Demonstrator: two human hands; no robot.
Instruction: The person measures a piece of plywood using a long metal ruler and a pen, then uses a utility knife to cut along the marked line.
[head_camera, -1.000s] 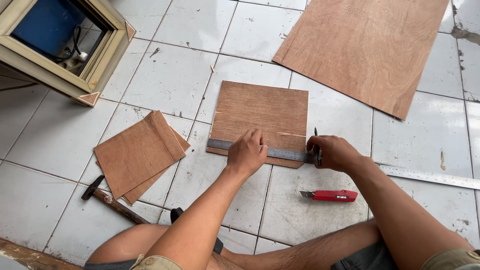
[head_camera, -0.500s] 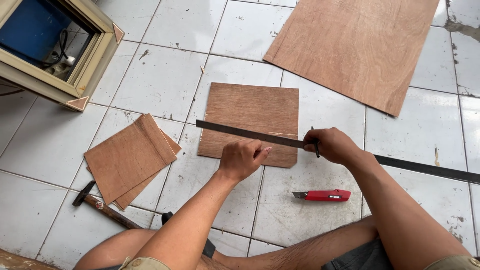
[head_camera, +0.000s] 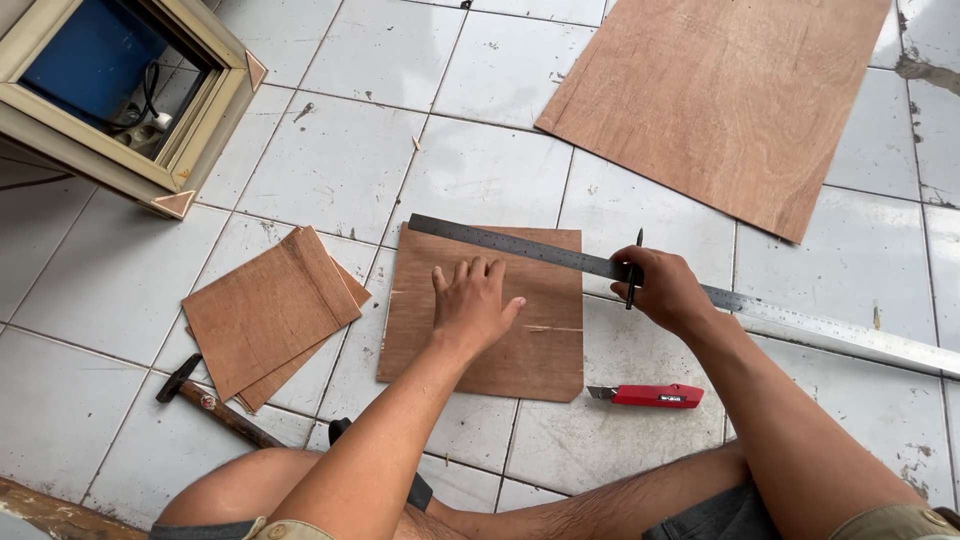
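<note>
Two hands are seen at work: the left hand (head_camera: 474, 305) is laid flat with fingers spread on the small plywood panel (head_camera: 487, 315), while the right hand (head_camera: 664, 290) is closed around a pen (head_camera: 635, 266) and the long steel ruler (head_camera: 680, 290). Bare tile is left around the panel's edges. A red utility knife (head_camera: 650, 396) lies just beneath the right hand.
</note>
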